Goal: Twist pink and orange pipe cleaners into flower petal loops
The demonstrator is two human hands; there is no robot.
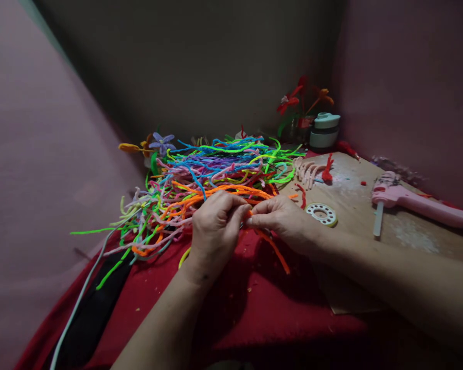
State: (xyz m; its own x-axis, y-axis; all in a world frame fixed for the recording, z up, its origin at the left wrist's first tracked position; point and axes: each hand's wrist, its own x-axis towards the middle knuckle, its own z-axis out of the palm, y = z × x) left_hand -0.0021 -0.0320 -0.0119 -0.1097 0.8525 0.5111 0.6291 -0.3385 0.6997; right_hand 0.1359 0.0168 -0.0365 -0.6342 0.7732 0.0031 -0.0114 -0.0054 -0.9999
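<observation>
My left hand (218, 226) and my right hand (283, 220) meet over the front of a pile of fuzzy pipe cleaners (219, 169). Each has thumb and forefinger pinched on an orange pipe cleaner (275, 251), whose free end hangs down to the right below my right hand. A small bit of something shiny shows between the fingertips, too small to name. Just behind my hands lies a bundle of orange pipe cleaners (231, 189); blue, green, pink, yellow and purple ones spread beyond it.
A pink glue gun (420, 200) lies on a brown board (355, 205) at right, with a white disc with holes (312, 218) closer by. Pipe-cleaner flowers (289, 100) stand behind, beside a pale green-lidded container (324, 139). A white cord (77, 303) runs along the left over red cloth (231, 303).
</observation>
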